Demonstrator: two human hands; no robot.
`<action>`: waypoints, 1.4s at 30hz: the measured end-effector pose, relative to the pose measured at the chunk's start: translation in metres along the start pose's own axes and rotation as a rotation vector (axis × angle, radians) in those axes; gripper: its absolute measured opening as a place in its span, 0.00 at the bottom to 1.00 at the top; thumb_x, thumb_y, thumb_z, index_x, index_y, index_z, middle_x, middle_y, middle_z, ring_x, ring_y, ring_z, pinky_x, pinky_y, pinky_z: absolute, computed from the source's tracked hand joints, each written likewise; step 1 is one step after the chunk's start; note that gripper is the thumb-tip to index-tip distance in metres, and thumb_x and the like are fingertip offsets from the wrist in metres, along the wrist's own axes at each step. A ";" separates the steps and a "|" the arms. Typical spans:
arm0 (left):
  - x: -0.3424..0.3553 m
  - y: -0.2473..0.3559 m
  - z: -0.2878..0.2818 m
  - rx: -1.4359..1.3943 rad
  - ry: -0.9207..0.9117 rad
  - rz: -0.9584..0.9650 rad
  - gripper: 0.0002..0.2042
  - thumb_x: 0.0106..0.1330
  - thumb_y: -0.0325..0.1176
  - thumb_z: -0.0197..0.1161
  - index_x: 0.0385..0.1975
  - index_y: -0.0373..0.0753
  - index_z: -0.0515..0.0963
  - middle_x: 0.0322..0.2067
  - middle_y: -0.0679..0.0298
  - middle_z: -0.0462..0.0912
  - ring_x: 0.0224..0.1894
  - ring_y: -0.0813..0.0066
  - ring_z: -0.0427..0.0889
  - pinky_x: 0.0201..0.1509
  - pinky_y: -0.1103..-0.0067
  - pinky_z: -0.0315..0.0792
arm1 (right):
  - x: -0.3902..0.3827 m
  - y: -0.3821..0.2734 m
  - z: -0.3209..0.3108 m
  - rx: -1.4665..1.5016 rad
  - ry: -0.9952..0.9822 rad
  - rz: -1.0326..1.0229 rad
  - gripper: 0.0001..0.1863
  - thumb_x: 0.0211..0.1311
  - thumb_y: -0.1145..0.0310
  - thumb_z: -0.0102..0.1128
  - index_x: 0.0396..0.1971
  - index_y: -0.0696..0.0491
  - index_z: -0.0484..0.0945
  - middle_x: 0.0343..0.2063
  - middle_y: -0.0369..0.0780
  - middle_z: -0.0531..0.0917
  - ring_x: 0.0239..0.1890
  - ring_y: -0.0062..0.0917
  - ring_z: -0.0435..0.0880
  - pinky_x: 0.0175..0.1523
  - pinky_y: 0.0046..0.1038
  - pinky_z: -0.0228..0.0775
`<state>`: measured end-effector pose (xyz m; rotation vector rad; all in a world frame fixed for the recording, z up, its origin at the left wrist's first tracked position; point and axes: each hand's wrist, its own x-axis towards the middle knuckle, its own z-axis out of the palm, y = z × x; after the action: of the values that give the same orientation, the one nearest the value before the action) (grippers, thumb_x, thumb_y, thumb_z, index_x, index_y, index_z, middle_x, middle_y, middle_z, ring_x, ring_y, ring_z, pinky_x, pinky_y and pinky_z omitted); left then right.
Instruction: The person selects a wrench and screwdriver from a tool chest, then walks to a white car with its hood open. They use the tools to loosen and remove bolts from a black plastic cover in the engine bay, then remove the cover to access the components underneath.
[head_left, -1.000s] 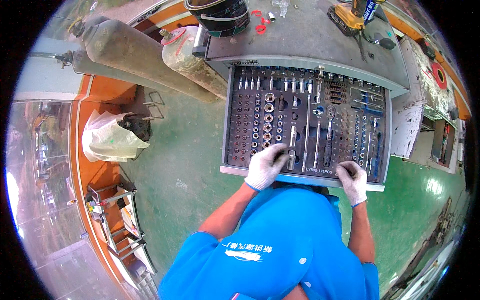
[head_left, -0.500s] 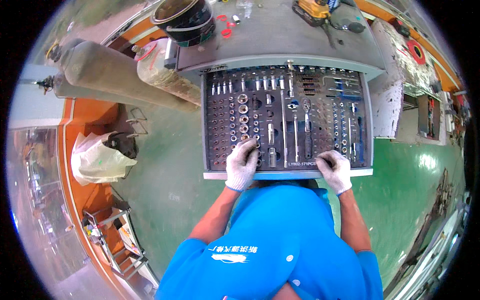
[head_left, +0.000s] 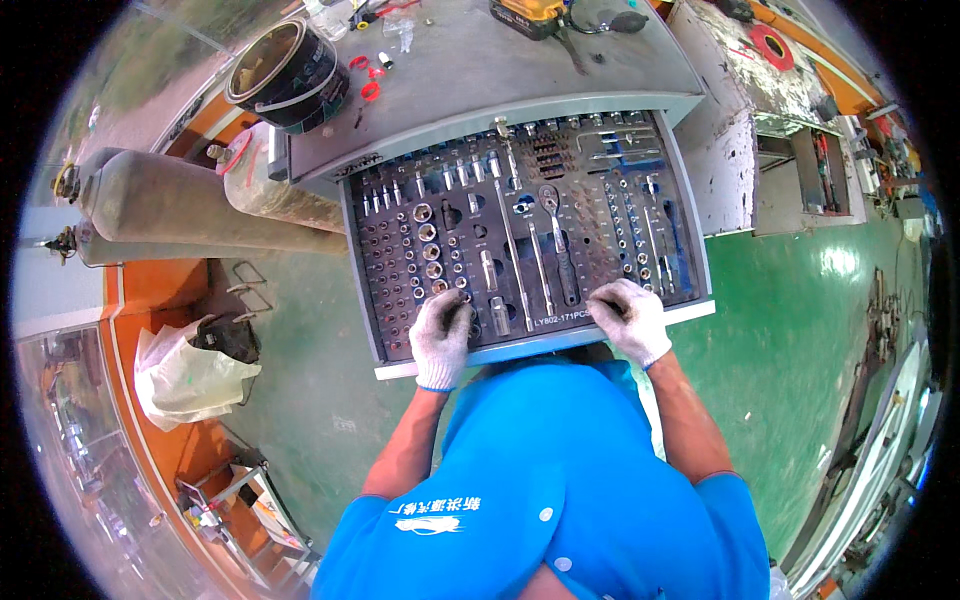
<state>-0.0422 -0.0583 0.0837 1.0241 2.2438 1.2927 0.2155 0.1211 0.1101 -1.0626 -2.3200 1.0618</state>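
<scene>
A pulled-out tool drawer (head_left: 390, 371) holds a dark tray with rows of chrome sockets (head_left: 432, 252), long extension bars (head_left: 515, 262) and a ratchet wrench (head_left: 557, 235). White work gloves cover both hands. Over the front left of the tray is my left hand (head_left: 441, 342), fingers curled in beside the larger sockets; whether they pinch anything is hidden. My right hand (head_left: 634, 322) is at the drawer's front edge, right of the ratchet's handle. Its thumb and fingers come together in a pinch, and anything between them cannot be made out.
On the grey cabinet top (head_left: 450, 80) stand a black bucket (head_left: 298, 98), red rings (head_left: 371, 91) and a yellow power tool (head_left: 530, 15). Large gas cylinders (head_left: 170, 195) lean at the left. A worn white cabinet (head_left: 718, 150) stands to the right above the green floor (head_left: 800, 330).
My view has turned, so the drawer and cabinet now sit further left and tilted. Both hands remain closed, at about the same spots along the drawer's front.
</scene>
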 end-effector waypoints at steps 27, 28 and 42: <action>-0.010 -0.015 -0.028 0.119 0.209 0.013 0.15 0.62 0.25 0.71 0.48 0.36 0.82 0.42 0.53 0.85 0.41 0.60 0.88 0.46 0.71 0.82 | 0.064 -0.021 0.025 0.167 -0.062 0.067 0.10 0.63 0.69 0.68 0.41 0.57 0.86 0.38 0.46 0.88 0.41 0.35 0.90 0.48 0.32 0.80; -0.011 -0.019 -0.029 0.132 0.225 0.013 0.15 0.62 0.24 0.71 0.48 0.35 0.81 0.42 0.53 0.85 0.41 0.62 0.88 0.46 0.72 0.82 | 0.075 -0.029 0.029 0.079 -0.082 0.026 0.11 0.64 0.67 0.67 0.42 0.56 0.86 0.39 0.45 0.89 0.41 0.36 0.90 0.48 0.33 0.80; -0.013 -0.022 -0.033 0.093 0.231 0.020 0.15 0.61 0.28 0.71 0.48 0.37 0.81 0.42 0.53 0.85 0.39 0.56 0.87 0.43 0.68 0.81 | 0.238 -0.034 0.123 -0.174 -0.169 0.119 0.22 0.67 0.57 0.52 0.49 0.57 0.85 0.46 0.55 0.86 0.53 0.49 0.84 0.60 0.41 0.75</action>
<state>-0.0623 -0.0949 0.0812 0.9742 2.4918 1.3896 -0.0272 0.2295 0.0628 -1.2321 -2.5497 1.0446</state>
